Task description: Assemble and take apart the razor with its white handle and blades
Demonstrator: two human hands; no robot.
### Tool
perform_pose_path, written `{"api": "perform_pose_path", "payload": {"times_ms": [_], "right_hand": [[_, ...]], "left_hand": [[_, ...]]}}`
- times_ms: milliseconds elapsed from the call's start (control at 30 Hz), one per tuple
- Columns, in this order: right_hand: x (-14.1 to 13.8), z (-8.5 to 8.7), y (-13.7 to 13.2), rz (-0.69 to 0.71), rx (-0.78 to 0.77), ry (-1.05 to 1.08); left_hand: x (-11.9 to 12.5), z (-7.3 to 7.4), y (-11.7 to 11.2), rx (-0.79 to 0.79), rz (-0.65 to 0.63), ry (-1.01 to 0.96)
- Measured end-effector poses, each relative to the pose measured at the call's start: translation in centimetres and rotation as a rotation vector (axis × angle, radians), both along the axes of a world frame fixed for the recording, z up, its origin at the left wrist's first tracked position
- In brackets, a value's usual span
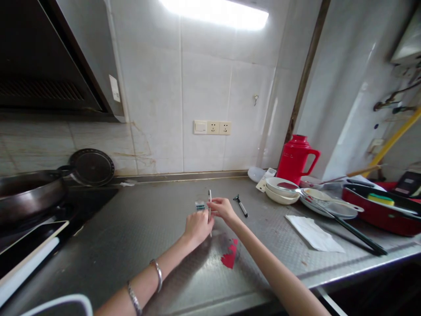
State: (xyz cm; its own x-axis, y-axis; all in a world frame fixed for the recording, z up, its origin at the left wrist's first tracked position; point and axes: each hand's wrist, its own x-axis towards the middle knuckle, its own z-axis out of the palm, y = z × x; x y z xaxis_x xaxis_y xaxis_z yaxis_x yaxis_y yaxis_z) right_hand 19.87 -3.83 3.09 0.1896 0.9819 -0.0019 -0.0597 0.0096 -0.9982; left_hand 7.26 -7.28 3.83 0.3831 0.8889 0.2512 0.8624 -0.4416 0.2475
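Observation:
Both of my hands meet over the middle of the metal counter. Between them stands a slim white stick [210, 198], upright, with a dark patch near its top; its exact kind is too small to tell. My left hand [198, 228] is closed around its lower part. The fingers of my right hand [222, 207] pinch it higher up. Just behind my left hand lies a small clear packet [199, 204] with dark markings, partly covered by the hand. A razor [241, 206] with a green head rests to the right of my right hand.
Nearer me, torn red scraps [230, 256] lie on the counter [158, 245]. On the right are a white napkin [314, 232], stacked bowls [281, 195], a red thermos [294, 160] and a red pan [378, 210]. A pot [31, 195] sits on the stove at left.

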Motion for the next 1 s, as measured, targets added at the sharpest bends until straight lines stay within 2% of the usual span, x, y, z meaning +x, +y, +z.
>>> {"api": "perform_pose_path", "payload": {"times_ms": [100, 167, 200, 267, 367, 467, 567, 700, 1000], "right_hand": [[1.9, 0.4, 0.3, 0.001, 0.026, -0.087], [4.4, 0.9, 0.6, -0.022, 0.035, -0.226], [5.9, 1.1, 0.7, -0.046, 0.035, -0.322], [9.3, 1.3, 1.1, -0.107, -0.036, -0.659], [14.0, 0.9, 1.6, -0.187, -0.125, -0.867], [17.0, -0.1, 2.3, -0.240, -0.182, -0.995], [18.1, -1.3, 3.1, -0.279, -0.209, -1.088], [18.3, -2.5, 4.0, -0.289, -0.222, -1.177], [18.2, -3.3, 5.1, -0.259, -0.238, -1.274]], "left_hand": [[0.1, -0.2, 0.7, 0.040, -0.095, -0.066], [0.0, -0.2, 1.7, 0.057, -0.132, -0.110], [-0.1, -0.3, 2.4, 0.061, -0.125, -0.132], [-0.4, -0.6, 4.1, 0.035, -0.106, -0.167], [-0.9, -1.5, 6.7, -0.020, -0.110, -0.180], [-1.2, -2.5, 8.5, -0.005, -0.155, -0.131], [-1.3, -3.2, 9.6, -0.009, -0.145, -0.109], [-1.5, -4.0, 10.8, -0.051, -0.131, -0.119], [-2.7, -5.3, 12.8, -0.115, -0.172, -0.268]]}}
